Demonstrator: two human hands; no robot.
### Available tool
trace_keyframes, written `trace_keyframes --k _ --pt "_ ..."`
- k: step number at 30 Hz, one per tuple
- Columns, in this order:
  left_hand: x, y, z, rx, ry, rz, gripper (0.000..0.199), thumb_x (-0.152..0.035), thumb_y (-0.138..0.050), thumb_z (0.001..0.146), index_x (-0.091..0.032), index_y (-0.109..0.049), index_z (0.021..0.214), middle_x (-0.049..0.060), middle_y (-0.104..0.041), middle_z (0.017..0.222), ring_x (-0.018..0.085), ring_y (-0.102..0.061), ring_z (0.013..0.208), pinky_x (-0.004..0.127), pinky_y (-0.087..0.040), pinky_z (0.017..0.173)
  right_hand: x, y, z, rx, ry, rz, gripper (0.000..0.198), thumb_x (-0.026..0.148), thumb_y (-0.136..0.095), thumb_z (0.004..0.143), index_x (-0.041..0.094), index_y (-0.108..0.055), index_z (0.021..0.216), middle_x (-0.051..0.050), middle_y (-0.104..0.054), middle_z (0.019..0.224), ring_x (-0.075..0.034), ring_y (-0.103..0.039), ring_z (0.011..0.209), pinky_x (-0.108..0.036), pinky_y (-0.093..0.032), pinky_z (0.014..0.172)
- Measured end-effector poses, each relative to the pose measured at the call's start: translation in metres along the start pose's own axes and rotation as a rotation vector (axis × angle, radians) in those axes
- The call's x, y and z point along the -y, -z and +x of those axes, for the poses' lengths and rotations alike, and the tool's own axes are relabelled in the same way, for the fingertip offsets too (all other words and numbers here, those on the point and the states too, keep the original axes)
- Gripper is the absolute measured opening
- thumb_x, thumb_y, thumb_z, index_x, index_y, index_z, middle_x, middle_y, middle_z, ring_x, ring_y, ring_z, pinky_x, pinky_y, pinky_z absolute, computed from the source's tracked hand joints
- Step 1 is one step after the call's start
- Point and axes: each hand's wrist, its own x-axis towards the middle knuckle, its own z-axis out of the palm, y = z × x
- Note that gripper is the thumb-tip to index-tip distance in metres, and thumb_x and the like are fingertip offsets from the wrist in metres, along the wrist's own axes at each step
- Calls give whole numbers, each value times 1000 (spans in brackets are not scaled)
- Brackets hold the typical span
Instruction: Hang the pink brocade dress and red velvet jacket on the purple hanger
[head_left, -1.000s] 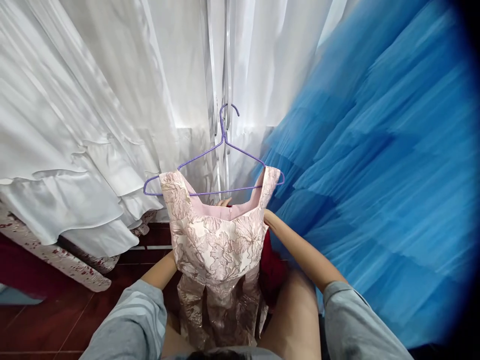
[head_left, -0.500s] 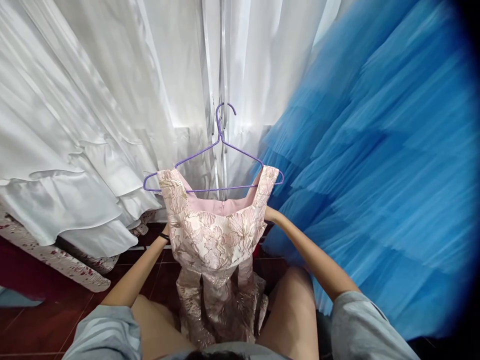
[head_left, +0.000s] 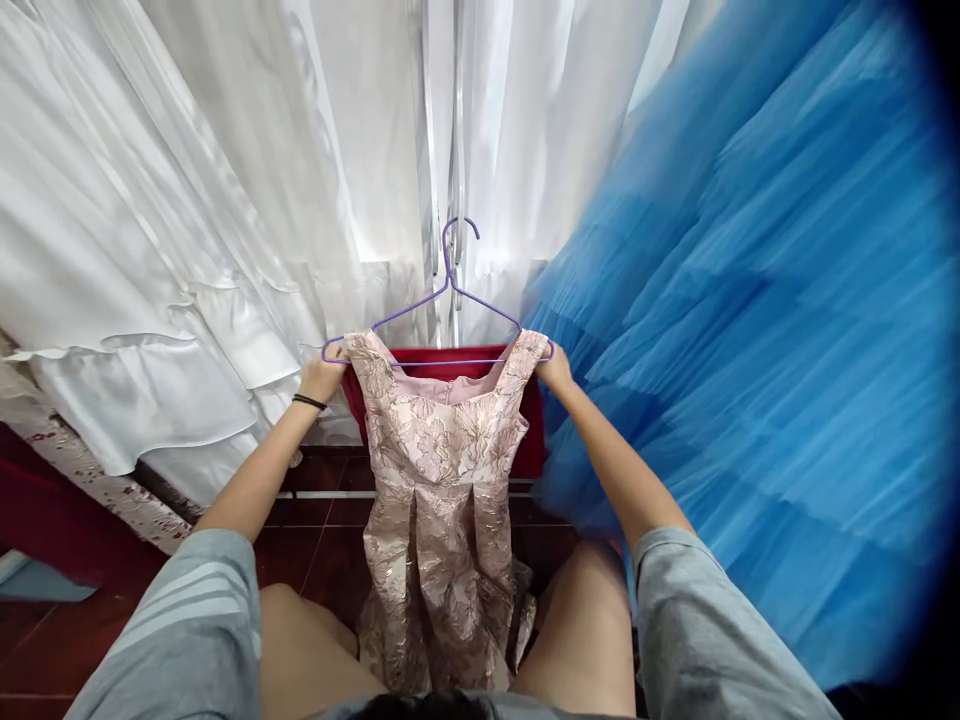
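In front of me a pink-and-gold brocade dress (head_left: 446, 430) with wide straps hangs on a purple wire hanger (head_left: 484, 297). A dark red garment (head_left: 534, 440) with a straight top edge is stretched behind the dress's neckline; most of it is hidden. At the hanger's left end, my left hand (head_left: 322, 373) is closed on a top corner of the red garment. My right hand (head_left: 555, 367) is closed on its other corner, at the hanger's right end. The fingertips of both hands are partly hidden behind the dress straps and hanger.
White satin gowns (head_left: 142, 390) hang on the left, over a floral-patterned cloth (head_left: 97, 460). White curtain-like fabric (head_left: 375, 130) covers the back. A large blue tulle skirt (head_left: 765, 370) fills the right side. The floor is dark red tile (head_left: 292, 560).
Both hands have come up from behind the bodice to the hanger's ends, bringing the red garment into view. The dress and hanger have shifted slightly right in view, and the bodice hangs flatter.
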Motion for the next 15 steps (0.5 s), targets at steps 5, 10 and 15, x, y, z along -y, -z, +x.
trace_keyframes --k 5,10,15 --pt "-6 7 21 -209 271 -316 13 -21 -52 74 -15 -62 78 5 -69 77 22 -66 82 33 -54 81 -19 24 32 -108 -2 103 32 15 -45 78 7 -70 94 -15 -73 91 -23 -61 87 -29 -46 75" --pt "-29 50 39 -198 233 -259 18 -14 -51 72 -13 -66 82 4 -69 76 20 -64 79 33 -53 81 -13 60 48 -229 -54 76 43 8 -38 76 10 -72 103 -15 -73 104 -25 -62 95 -33 -46 84" --pt "-78 126 33 -395 -1 369 33 -17 -47 85 -21 -67 111 11 -71 105 29 -64 102 40 -49 89 9 106 30 -322 -60 -101 47 10 -37 84 18 -66 120 -14 -70 112 -26 -63 98 -33 -45 81"
